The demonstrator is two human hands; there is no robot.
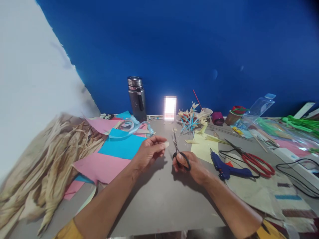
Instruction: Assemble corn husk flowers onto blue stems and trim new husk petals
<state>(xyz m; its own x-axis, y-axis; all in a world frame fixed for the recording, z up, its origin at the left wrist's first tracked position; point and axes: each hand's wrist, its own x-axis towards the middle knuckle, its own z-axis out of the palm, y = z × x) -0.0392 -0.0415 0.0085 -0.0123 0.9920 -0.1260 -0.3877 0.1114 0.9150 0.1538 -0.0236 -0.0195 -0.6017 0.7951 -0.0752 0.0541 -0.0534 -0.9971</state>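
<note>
My left hand (152, 149) pinches a small pale piece of what looks like dried husk (166, 144) between thumb and fingertips. In my right hand (189, 165) are small scissors (175, 145) with black handles, the blades pointing up and away from me. The blades stand just right of the pale piece, apart from it. Beyond my right hand is a bunch of pale husk flowers with blue stems (191, 122). A pale yellow sheet (205, 147) lies beside that hand.
Dried husks (62, 166) are heaped at left, next to blue paper (119, 146) and pink paper (104, 167). A dark flask (137, 101) stands by the wall. On the right lie a blue glue gun (229, 169), red-handled scissors (256, 162), a plastic bottle (258, 109) and a white power strip (296, 166).
</note>
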